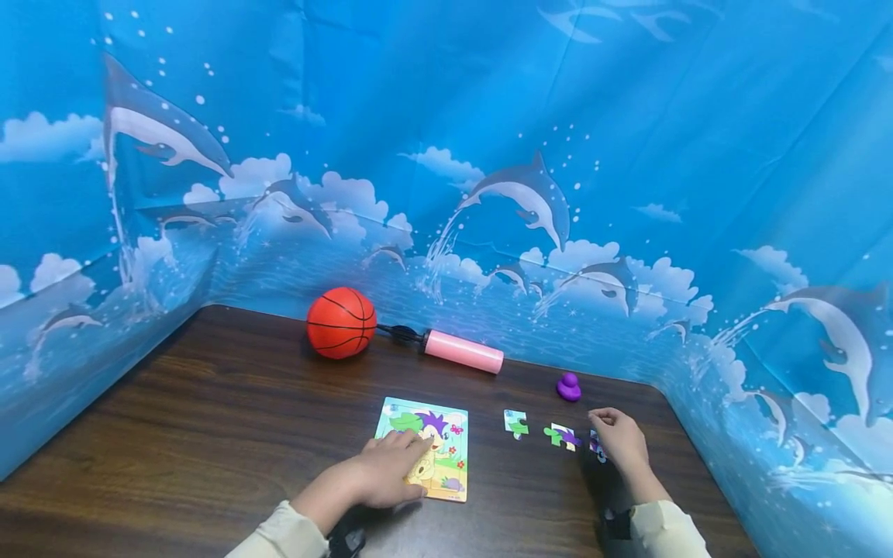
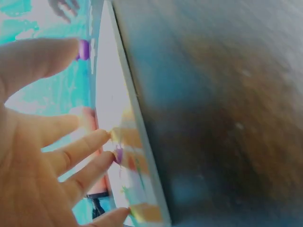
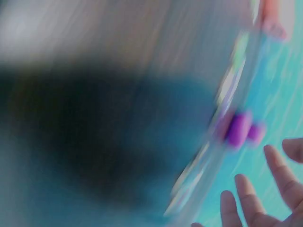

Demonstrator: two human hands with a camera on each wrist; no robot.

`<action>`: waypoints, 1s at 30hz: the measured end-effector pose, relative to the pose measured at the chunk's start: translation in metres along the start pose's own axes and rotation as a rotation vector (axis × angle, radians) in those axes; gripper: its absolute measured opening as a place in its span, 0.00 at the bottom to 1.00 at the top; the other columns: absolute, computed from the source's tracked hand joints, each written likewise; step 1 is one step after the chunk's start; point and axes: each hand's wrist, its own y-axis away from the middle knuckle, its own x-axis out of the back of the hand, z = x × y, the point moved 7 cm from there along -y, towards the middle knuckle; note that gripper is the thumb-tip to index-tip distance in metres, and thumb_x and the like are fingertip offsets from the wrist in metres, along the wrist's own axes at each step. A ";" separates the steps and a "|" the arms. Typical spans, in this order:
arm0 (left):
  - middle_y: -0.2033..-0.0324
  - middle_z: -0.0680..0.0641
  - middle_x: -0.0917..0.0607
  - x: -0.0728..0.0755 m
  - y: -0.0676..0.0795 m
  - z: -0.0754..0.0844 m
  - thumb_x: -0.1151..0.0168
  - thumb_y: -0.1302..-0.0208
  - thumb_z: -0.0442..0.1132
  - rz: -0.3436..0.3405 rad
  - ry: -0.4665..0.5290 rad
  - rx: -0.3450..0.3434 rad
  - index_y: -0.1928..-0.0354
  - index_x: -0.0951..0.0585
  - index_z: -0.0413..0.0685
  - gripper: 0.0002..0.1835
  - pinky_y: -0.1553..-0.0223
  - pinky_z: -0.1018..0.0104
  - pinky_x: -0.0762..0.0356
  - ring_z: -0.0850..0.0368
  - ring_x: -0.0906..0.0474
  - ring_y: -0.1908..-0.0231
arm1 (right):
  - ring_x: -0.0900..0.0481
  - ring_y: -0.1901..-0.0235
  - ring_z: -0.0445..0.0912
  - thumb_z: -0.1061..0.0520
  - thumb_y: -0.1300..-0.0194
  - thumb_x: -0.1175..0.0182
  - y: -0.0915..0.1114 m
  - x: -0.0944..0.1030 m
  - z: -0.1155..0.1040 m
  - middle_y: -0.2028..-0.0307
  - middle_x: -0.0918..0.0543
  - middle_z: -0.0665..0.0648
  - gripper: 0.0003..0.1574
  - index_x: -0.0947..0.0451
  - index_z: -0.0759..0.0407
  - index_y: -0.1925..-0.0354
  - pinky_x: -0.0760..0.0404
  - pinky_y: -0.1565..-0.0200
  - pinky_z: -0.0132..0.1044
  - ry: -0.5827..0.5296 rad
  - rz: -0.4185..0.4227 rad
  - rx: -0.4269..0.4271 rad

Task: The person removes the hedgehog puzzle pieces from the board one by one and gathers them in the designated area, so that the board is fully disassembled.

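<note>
My left hand [image 1: 392, 470] rests with spread fingers on a picture puzzle board [image 1: 456, 442] showing a purple-haired cartoon animal. In the left wrist view its fingertips touch the board's face, and the thumb stands away from it. My right hand [image 1: 622, 440] hovers over the table at the right, partly covering a puzzle piece [image 1: 595, 447]. The right wrist view shows that hand's fingers [image 3: 248, 196] apart and loosely bent, with nothing between them. To its left lie a green and purple piece [image 1: 562, 436] and a pale blue and green piece [image 1: 515, 422].
A purple knobbed toy [image 1: 568, 387] stands behind the pieces. Farther back are a red basketball [image 1: 342, 323] and a pink hand pump [image 1: 463, 352] on the dark wooden table [image 1: 209, 418]. A blue dolphin-print curtain [image 1: 432, 101] encloses the back and sides.
</note>
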 end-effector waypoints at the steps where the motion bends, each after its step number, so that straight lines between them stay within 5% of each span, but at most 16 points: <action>1: 0.35 0.44 0.30 0.002 0.000 -0.002 0.36 0.37 0.54 0.019 0.024 0.004 0.27 0.35 0.47 0.39 0.37 0.34 0.39 0.43 0.38 0.34 | 0.19 0.56 0.60 0.52 0.29 0.45 0.002 -0.007 -0.013 0.51 0.18 0.72 0.20 0.19 0.67 0.50 0.21 0.57 0.53 -0.006 -0.001 0.046; 8: 0.25 0.43 0.42 0.027 0.001 -0.028 0.35 0.35 0.51 0.151 0.116 0.088 0.23 0.42 0.52 0.43 0.32 0.28 0.61 0.37 0.53 0.26 | 0.29 0.38 0.63 0.55 0.36 0.33 0.032 -0.077 -0.120 0.41 0.23 0.64 0.15 0.16 0.54 0.50 0.31 0.39 0.63 -0.038 -0.065 0.415; 16: 0.24 0.41 0.45 0.037 0.002 -0.061 0.29 0.42 0.54 0.072 0.050 0.193 0.26 0.37 0.44 0.46 0.34 0.25 0.65 0.35 0.58 0.25 | 0.48 0.27 0.61 0.46 0.39 0.30 0.082 -0.147 -0.201 0.29 0.34 0.59 0.25 0.18 0.45 0.43 0.47 0.33 0.69 0.095 -0.298 0.679; 22: 0.24 0.42 0.43 0.038 -0.003 -0.074 0.26 0.47 0.56 0.025 0.038 0.191 0.26 0.36 0.42 0.50 0.34 0.25 0.63 0.35 0.58 0.25 | 0.44 0.28 0.59 0.39 0.43 0.28 0.096 -0.174 -0.227 0.28 0.36 0.58 0.30 0.18 0.41 0.42 0.39 0.35 0.67 0.208 -0.429 0.683; 30: 0.24 0.45 0.42 0.032 -0.008 -0.076 0.24 0.49 0.57 -0.026 0.042 0.167 0.26 0.36 0.44 0.52 0.33 0.26 0.63 0.39 0.57 0.24 | 0.40 0.31 0.58 0.39 0.50 0.24 0.098 -0.181 -0.231 0.31 0.33 0.58 0.31 0.16 0.40 0.46 0.30 0.40 0.65 0.236 -0.472 0.612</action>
